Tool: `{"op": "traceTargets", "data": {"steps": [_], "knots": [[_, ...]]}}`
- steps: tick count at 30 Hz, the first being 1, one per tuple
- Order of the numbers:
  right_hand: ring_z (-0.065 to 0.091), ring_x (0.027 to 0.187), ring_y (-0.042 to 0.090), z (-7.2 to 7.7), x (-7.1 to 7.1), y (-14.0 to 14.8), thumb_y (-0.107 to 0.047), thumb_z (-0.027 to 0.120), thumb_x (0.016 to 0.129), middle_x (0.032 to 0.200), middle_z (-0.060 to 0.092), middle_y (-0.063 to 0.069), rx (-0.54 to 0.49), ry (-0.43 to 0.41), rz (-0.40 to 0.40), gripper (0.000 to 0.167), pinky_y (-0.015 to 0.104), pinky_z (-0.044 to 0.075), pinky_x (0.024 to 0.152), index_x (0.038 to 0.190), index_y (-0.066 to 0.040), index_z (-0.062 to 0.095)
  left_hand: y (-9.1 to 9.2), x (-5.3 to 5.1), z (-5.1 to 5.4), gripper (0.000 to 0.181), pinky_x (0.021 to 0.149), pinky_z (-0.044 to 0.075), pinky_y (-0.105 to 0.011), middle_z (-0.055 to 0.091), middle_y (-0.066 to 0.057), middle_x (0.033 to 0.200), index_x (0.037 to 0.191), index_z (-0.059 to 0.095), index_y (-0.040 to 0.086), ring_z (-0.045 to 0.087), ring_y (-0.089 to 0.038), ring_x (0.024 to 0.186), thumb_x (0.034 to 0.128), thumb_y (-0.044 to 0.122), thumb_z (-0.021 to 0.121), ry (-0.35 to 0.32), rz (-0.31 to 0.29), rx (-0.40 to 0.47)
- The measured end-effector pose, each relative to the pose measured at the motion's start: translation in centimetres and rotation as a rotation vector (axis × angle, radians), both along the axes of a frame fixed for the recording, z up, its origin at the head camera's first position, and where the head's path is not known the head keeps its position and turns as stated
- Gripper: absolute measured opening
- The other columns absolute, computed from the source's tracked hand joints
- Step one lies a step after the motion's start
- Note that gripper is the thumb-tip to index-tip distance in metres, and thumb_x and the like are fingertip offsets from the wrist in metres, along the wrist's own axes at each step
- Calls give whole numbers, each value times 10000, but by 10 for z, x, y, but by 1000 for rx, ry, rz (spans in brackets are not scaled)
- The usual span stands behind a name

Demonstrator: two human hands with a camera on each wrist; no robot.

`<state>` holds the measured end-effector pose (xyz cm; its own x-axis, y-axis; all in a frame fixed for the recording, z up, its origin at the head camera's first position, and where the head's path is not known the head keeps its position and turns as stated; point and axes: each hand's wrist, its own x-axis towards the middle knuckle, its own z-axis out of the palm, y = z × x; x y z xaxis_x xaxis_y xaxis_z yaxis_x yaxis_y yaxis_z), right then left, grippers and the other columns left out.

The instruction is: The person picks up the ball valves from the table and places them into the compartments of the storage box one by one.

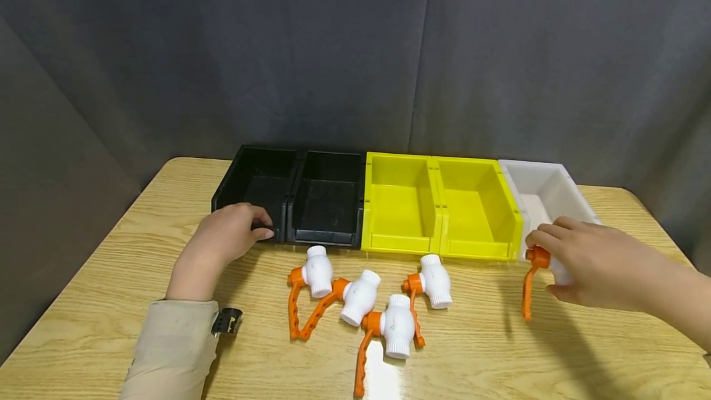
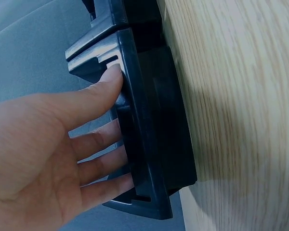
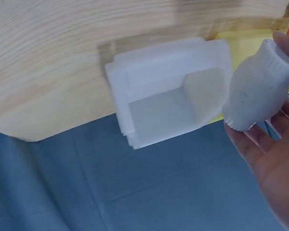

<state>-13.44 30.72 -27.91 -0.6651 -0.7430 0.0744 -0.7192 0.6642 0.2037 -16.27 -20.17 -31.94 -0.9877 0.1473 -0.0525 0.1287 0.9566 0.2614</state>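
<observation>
My left hand (image 1: 224, 236) is at the front of the leftmost black bin (image 2: 154, 110), gripping its front lip. In the left wrist view the thumb lies on the lip and the fingers reach behind it. My right hand (image 1: 597, 261) holds a white ball valve (image 3: 260, 86) by its body, above the table in front of the white bin (image 3: 164, 113). The valve's orange lever handle (image 1: 527, 295) hangs down. Between my hands lie several more white valves with orange handles, among them one ball valve (image 1: 398, 326) closest to me.
A second black bin (image 1: 326, 236) and two yellow bins (image 1: 401, 244) (image 1: 476, 249) continue the row to the white bin. The wooden table (image 1: 472, 363) ends at a grey curtain (image 1: 333, 48) behind. A black band (image 1: 226, 321) is at my left cuff.
</observation>
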Motion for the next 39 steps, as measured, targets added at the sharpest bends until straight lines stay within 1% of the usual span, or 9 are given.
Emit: {"op": "traceTargets", "data": {"steps": [2, 9, 12, 16, 18, 20, 24, 27, 39], "knots": [[472, 795, 79, 3, -2, 2, -340, 943, 551, 860, 475, -179, 12, 5, -18, 584, 335, 522, 656, 1000, -196, 599, 1, 0, 0, 217, 902, 487, -548, 672, -183, 1170, 1093, 735, 71, 622, -352, 1027, 927, 208, 708, 4, 3, 0], [513, 810, 99, 13, -15, 10, -323, 940, 584, 892, 522, -151, 56, -45, -90, 558, 370, 535, 712, 1005, -174, 604, 1, -1, 0, 219, 897, 490, -544, 673, -182, 1168, 1092, 736, 72, 621, -341, 1007, 925, 212, 712, 2, 3, -1], [520, 824, 102, 15, -23, 12, -313, 946, 582, 913, 535, -148, 72, -52, -102, 561, 365, 539, 725, 1007, -168, 610, 0, -1, 0, 223, 902, 488, -547, 672, -185, 1175, 1096, 737, 73, 622, -355, 1035, 927, 216, 709, 1, -7, -3], [499, 800, 100, 16, -37, 17, -306, 951, 571, 887, 527, -147, 88, -38, -96, 559, 332, 527, 687, 991, -163, 612, 0, -1, 1, 231, 907, 487, -548, 670, -191, 1184, 1105, 735, 69, 618, -375, 1069, 931, 218, 703, -1, -18, -5], [493, 787, 103, 17, -43, 18, -303, 949, 577, 881, 532, -139, 99, -45, -109, 557, 328, 522, 666, 998, -155, 615, 0, -1, 1, 235, 909, 486, -549, 667, -194, 1190, 1110, 733, 67, 616, -376, 1073, 933, 218, 701, -6, -19, -4], [499, 782, 108, 18, -47, 19, -290, 947, 585, 886, 542, -124, 101, -56, -119, 552, 337, 528, 663, 1004, -148, 617, 0, -1, 2, 235, 908, 487, -547, 666, -194, 1191, 1111, 733, 66, 617, -374, 1070, 933, 217, 701, -7, -19, -5], [514, 790, 129, 18, -53, 21, -272, 942, 611, 925, 578, -78, 104, -105, -160, 560, 373, 547, 694, 1042, -110, 624, 2, -1, 1, 234, 907, 488, -545, 668, -192, 1184, 1109, 732, 66, 619, -367, 1057, 933, 217, 702, -11, -15, -5], [516, 786, 139, 19, -58, 24, -273, 940, 618, 934, 590, -62, 109, -124, -182, 573, 387, 544, 717, 1059, -92, 623, 3, -1, 1, 232, 904, 490, -542, 671, -189, 1175, 1104, 732, 65, 621, -362, 1047, 932, 217, 703, -10, -14, -6], [493, 793, 151, 20, -80, 28, -205, 952, 608, 902, 539, -85, 111, -160, -210, 542, 385, 505, 705, 1025, -138, 611, 2, 0, 0, 232, 900, 492, -545, 671, -188, 1173, 1098, 736, 67, 621, -369, 1055, 932, 226, 703, -4, -18, -16]]}}
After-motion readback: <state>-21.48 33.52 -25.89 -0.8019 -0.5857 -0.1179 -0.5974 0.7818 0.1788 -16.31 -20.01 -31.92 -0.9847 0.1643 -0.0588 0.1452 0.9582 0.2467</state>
